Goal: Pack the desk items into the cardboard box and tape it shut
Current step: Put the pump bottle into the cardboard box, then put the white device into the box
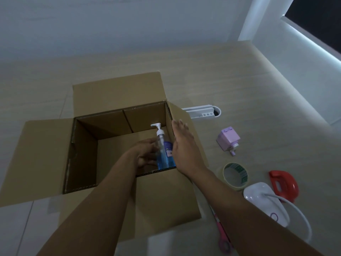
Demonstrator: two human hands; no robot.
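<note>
Left hand (pixel 145 154) seemingly gripping pump bottle (pixel 163 148), inside cardboard box (pixel 83 156)

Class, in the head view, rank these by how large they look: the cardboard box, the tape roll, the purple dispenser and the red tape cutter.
1. cardboard box, largest by far.
2. tape roll and red tape cutter: alike, unranked.
3. purple dispenser, smallest, though it lies farther away.
</note>
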